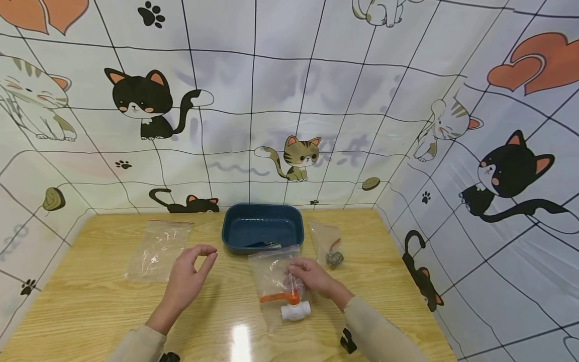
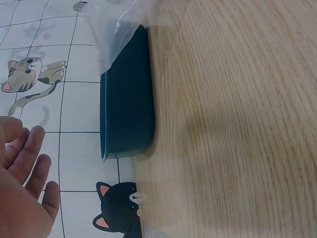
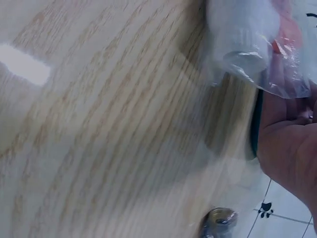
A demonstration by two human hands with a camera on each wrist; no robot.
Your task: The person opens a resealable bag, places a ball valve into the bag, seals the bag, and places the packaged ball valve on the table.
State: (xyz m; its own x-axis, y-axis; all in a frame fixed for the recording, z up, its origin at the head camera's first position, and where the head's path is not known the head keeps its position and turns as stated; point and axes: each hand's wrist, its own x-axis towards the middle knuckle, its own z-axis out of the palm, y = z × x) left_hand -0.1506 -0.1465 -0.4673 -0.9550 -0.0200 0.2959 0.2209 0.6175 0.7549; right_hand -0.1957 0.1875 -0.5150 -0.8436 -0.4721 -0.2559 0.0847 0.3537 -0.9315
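My right hand (image 1: pixel 318 278) pinches a clear zip bag (image 1: pixel 270 269) in front of the blue bin. Inside the bag, near its bottom, lies a white plastic ball valve (image 1: pixel 296 311) with an orange lever handle (image 1: pixel 277 297). The right wrist view shows the white valve body (image 3: pixel 242 42) through the plastic, close to the palm. To the left, my left hand (image 1: pixel 186 278) is raised over the table, thumb and index finger curved with a gap between them and nothing in it. In the left wrist view its fingers (image 2: pixel 37 163) are spread loosely.
A dark blue bin (image 1: pixel 262 226) stands at the table's back edge, with small dark items at its bottom. Left of it lies a flat clear zip bag (image 1: pixel 158 249). To its right, another clear bag (image 1: pixel 323 239) holds a metal fitting (image 1: pixel 334 259). Cat-print sheeting surrounds the table (image 1: pixel 90 301).
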